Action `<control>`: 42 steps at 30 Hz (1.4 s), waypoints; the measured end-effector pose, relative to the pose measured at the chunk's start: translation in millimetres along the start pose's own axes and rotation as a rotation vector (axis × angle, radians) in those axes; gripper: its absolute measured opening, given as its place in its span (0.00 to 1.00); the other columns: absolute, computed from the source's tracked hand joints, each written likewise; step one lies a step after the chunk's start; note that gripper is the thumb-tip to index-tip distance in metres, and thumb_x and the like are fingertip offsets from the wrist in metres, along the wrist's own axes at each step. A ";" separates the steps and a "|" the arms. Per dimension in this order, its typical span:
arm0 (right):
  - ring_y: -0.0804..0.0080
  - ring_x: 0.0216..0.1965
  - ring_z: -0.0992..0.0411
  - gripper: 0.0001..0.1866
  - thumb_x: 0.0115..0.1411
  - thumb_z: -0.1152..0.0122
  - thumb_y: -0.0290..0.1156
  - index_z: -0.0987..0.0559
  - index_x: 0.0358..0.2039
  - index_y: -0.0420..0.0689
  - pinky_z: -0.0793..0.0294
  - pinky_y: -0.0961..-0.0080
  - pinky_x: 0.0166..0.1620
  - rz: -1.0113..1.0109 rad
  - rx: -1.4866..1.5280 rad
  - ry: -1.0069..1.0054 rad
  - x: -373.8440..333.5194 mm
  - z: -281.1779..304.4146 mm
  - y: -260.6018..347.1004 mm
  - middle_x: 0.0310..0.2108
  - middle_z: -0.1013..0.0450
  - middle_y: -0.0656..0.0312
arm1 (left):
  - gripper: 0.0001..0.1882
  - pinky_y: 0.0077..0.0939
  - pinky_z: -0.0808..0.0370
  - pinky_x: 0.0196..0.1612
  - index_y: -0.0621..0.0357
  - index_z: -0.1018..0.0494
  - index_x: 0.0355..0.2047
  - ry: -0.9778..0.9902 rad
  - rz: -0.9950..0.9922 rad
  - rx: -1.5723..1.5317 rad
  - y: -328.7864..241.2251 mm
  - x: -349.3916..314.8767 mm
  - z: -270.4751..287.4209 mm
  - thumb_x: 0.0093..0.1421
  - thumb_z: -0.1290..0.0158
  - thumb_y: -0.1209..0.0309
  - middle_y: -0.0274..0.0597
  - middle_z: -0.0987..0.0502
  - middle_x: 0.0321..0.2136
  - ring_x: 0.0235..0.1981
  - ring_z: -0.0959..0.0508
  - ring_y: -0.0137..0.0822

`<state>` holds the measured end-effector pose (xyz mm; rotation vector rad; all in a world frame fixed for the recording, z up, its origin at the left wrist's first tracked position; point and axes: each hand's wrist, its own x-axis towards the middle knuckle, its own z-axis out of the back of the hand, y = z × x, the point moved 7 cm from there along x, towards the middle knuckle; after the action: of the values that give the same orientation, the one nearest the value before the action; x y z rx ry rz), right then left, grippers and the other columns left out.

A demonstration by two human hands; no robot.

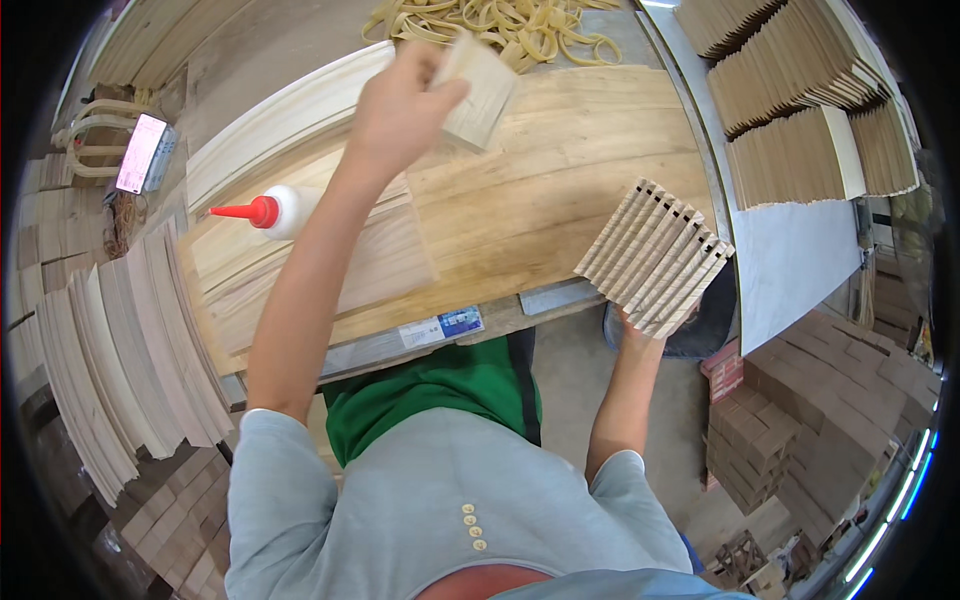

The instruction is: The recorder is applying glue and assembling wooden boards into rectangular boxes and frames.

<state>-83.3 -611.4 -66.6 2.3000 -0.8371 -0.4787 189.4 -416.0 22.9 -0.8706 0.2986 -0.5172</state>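
Observation:
My left hand (400, 112) is raised over the far part of the workbench, its fingers closed on a small pale wooden board (483, 98), slightly blurred by motion. Low at the bench's front right, my right hand (640, 328) grips a stack of thin wooden slats (655, 258) from underneath. Dark notches show along the stack's upper edge. Most of the right fingers are hidden behind it. A white glue bottle (287, 212) with a red nozzle stands left of my left forearm.
Long pale planks (280, 115) lie along the bench's far left, on and beside a broad wooden board (570, 150). Loose yellow bands (500, 28) are heaped at the back. Upright wooden pieces (790, 150) fill the right side. A phone (145, 152) leans at the left.

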 end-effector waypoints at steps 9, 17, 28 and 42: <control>0.60 0.61 0.41 0.32 0.57 0.43 0.47 0.35 0.59 0.47 0.43 0.54 0.63 -0.187 0.254 0.321 0.1 -8.1 -13.5 0.60 0.38 0.59 | 0.19 0.30 0.24 0.43 0.68 0.35 0.50 -0.179 0.407 -1.165 60.9 -60.8 -53.9 0.59 0.49 0.74 0.48 0.25 0.41 0.40 0.23 0.38; 0.61 0.57 0.35 0.35 0.54 0.38 0.47 0.35 0.58 0.43 0.34 0.58 0.58 -0.164 0.141 0.266 1.6 -1.1 -11.3 0.57 0.35 0.56 | 0.26 0.36 0.25 0.44 0.70 0.39 0.52 -0.266 0.429 -0.925 54.9 -43.0 -73.0 0.56 0.46 0.71 0.53 0.26 0.43 0.42 0.24 0.41; 0.62 0.50 0.28 0.32 0.54 0.36 0.45 0.31 0.54 0.37 0.27 0.62 0.53 -0.200 0.080 0.228 4.6 -18.4 -12.3 0.51 0.29 0.54 | 0.32 0.36 0.33 0.52 0.61 0.34 0.53 -0.167 0.047 0.383 18.6 -51.0 -50.8 0.49 0.37 0.62 0.48 0.33 0.44 0.49 0.34 0.50; 0.60 0.55 0.34 0.46 0.49 0.35 0.51 0.41 0.59 0.34 0.35 0.65 0.58 -0.368 -0.611 0.337 62.1 -87.5 -26.8 0.54 0.34 0.51 | 0.48 0.38 0.50 0.65 0.76 0.57 0.62 -0.035 -0.087 -0.480 -42.9 -106.9 -54.4 0.56 0.42 0.56 0.63 0.50 0.62 0.64 0.49 0.51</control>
<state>19.4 -598.6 -27.8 1.8736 -0.0714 -0.4129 62.1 -415.8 27.7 -1.3622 0.3605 -0.5187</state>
